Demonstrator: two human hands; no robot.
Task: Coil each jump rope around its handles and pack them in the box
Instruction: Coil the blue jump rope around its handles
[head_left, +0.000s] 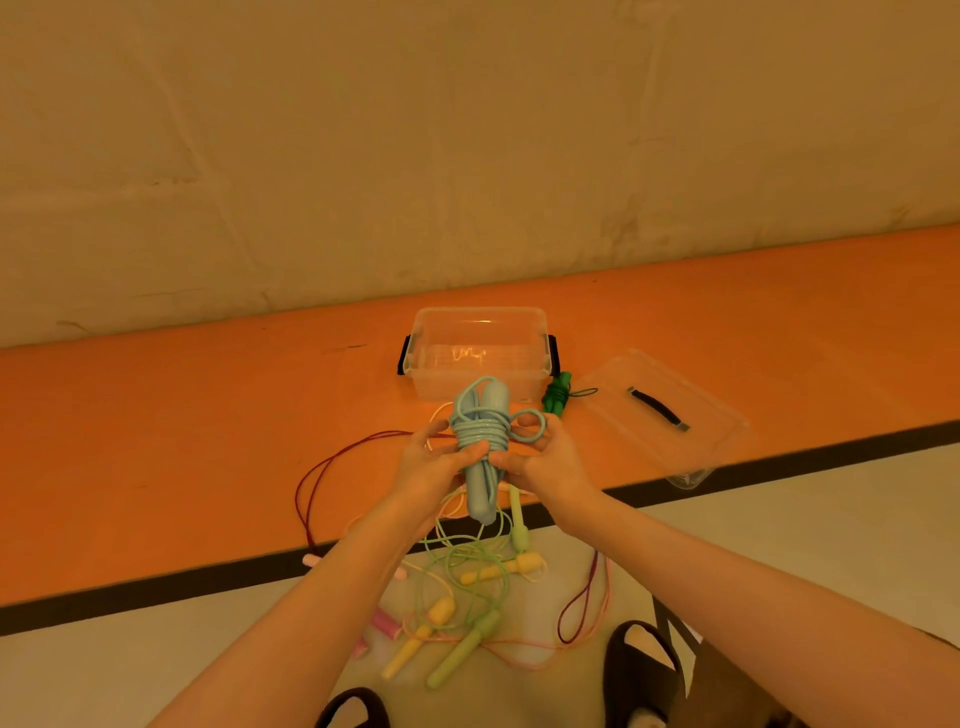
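A light blue jump rope (480, 441) is held up in the middle of the view, its cord wound in several turns around both handles. My left hand (434, 467) grips the handles below the coil. My right hand (540, 457) pinches a loose loop of the blue cord at the coil's right side. Behind it on the orange mat stands the clear plastic box (478, 348) with black latches, open, with nothing seen inside. A coiled green jump rope (556, 395) lies just right of the box.
The clear lid (660, 415) with a black handle lies to the right on the orange mat (208, 415). Loose yellow, pale green, pink and dark red ropes (467, 597) sprawl on the floor below my hands. Black slippers (639, 670) show at the bottom.
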